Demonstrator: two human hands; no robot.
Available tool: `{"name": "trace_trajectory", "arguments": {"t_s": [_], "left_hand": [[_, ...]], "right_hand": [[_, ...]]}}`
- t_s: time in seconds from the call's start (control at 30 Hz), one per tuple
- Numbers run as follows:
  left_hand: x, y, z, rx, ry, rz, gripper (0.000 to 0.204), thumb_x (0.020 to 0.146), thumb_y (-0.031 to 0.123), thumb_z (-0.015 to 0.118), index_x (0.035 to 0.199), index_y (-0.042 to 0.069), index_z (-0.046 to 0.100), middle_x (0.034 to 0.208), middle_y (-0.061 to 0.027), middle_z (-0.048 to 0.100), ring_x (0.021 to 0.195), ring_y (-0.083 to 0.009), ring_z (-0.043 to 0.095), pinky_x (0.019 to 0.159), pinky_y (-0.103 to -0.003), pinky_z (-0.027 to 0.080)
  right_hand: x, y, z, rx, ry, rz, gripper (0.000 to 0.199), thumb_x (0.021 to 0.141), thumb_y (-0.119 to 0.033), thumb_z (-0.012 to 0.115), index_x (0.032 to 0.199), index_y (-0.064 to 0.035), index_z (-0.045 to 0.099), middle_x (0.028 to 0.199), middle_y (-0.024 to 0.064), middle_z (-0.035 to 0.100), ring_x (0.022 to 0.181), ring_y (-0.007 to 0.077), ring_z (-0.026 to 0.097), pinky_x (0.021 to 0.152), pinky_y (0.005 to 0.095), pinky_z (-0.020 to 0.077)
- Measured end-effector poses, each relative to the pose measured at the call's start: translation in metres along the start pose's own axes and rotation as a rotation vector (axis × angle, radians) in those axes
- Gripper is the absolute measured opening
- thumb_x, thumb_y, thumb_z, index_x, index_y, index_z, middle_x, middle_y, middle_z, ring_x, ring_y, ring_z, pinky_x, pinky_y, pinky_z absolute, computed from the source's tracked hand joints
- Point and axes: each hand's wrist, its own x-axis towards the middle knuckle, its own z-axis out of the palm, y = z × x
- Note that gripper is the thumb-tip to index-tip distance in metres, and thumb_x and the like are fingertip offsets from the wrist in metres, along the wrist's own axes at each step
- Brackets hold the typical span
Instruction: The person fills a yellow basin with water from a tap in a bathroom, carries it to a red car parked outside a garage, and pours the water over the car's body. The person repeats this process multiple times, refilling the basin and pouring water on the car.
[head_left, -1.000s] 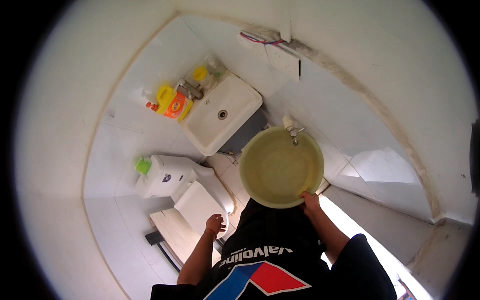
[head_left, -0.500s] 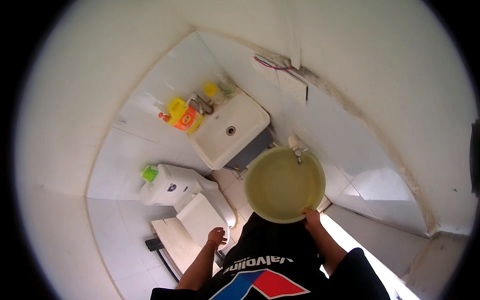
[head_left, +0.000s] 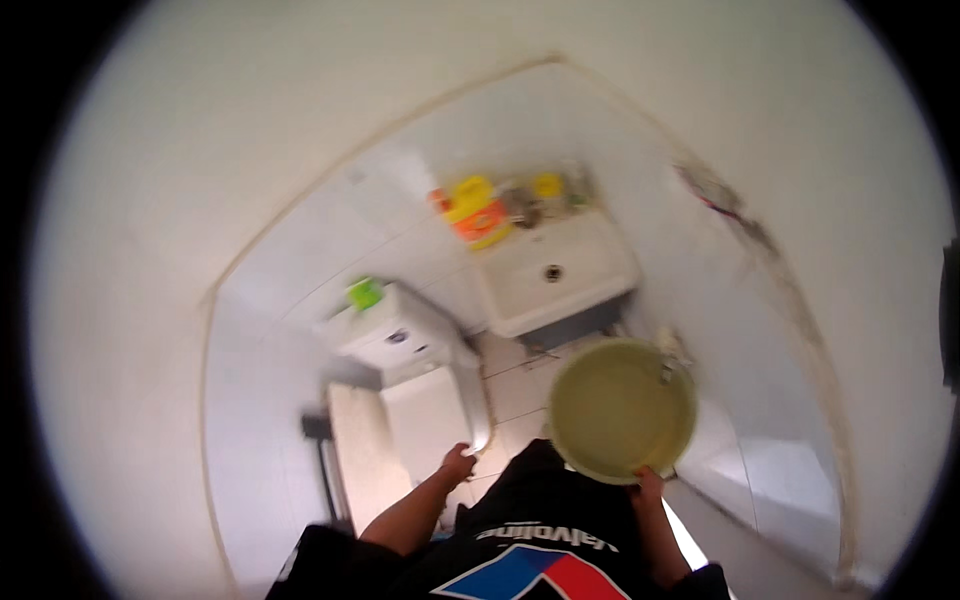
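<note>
Since the earlier frame everything had slid across my view: the sink moved from centre to upper right, the toilet came nearer the middle, and the basin I carried sat lower and farther right. My right hand had its fingers gripped on the near rim of the round yellow-green basin, which I held out level above the tiled floor. My left hand hung loosely curled and held nothing, just beside the front edge of the toilet's closed lid. Behind the lid stood the white cistern with a small green object on top. Beyond the basin was the white sink, yellow and orange bottles crowding its back edge. A small tap poked out just past the basin's far rim, by the right wall.
</note>
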Motion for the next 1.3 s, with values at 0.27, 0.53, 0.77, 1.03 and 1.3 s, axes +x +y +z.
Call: {"name": "trace_trajectory", "arguments": {"t_s": [0.27, 0.53, 0.77, 1.03, 1.3], "left_hand": [[0.009, 0.025, 0.044, -0.017, -0.045, 0.017, 0.068, 0.084, 0.019, 0.06, 0.143, 0.015, 0.027, 0.095, -0.0199, 0.063, 0.068, -0.0304, 0.065, 0.055, -0.044, 0.056], [0.001, 0.134, 0.135, -0.031, -0.483, 0.004, 0.079, 0.082, 0.047, 0.067, 0.143, 0.012, 0.032, 0.117, -0.0176, 0.056, 0.106, -0.0325, 0.057, 0.082, -0.052, 0.051], [-0.023, 0.172, 0.152, -0.408, -0.817, -0.109, 0.068, 0.086, 0.043, 0.064, 0.14, 0.012, 0.037, 0.132, -0.0134, 0.049, 0.118, -0.0303, 0.05, 0.09, -0.054, 0.045], [0.005, 0.126, 0.215, -0.394, -0.501, -0.014, 0.048, 0.081, 0.006, 0.059, 0.129, 0.007, 0.052, 0.114, -0.014, 0.063, 0.096, -0.0292, 0.064, 0.08, -0.039, 0.052], [-0.009, 0.125, 0.223, -0.55, -0.427, -0.083, 0.045, 0.077, 0.003, 0.058, 0.121, -0.001, 0.056, 0.109, -0.0143, 0.066, 0.094, -0.027, 0.064, 0.081, -0.037, 0.051]], "right_hand": [[0.014, 0.019, -0.094, -0.354, -0.293, -0.336, 0.052, 0.072, 0.0, 0.054, 0.124, -0.0029, 0.049, 0.116, 0.0133, 0.054, 0.109, 0.0325, 0.055, 0.093, 0.0496, 0.0497], [-0.055, -0.028, -0.04, 0.191, 0.002, 0.046, 0.049, 0.077, -0.002, 0.051, 0.126, -0.002, 0.047, 0.124, 0.016, 0.052, 0.116, 0.0314, 0.051, 0.101, 0.0469, 0.0432], [-0.068, 0.006, -0.029, 0.185, -0.001, 0.035, 0.06, 0.075, 0.001, 0.046, 0.134, -0.0027, 0.038, 0.133, 0.0181, 0.046, 0.124, 0.0361, 0.045, 0.108, 0.051, 0.0368], [-0.081, 0.005, -0.02, 0.136, 0.057, 0.042, 0.063, 0.078, -0.002, 0.045, 0.139, -0.0077, 0.034, 0.136, 0.0158, 0.045, 0.128, 0.034, 0.042, 0.109, 0.0519, 0.035], [-0.066, -0.009, -0.042, -0.096, 0.222, 0.102, 0.056, 0.091, -0.024, 0.053, 0.139, -0.0032, 0.033, 0.133, 0.0202, 0.045, 0.116, 0.0371, 0.052, 0.09, 0.0491, 0.0508]]}}
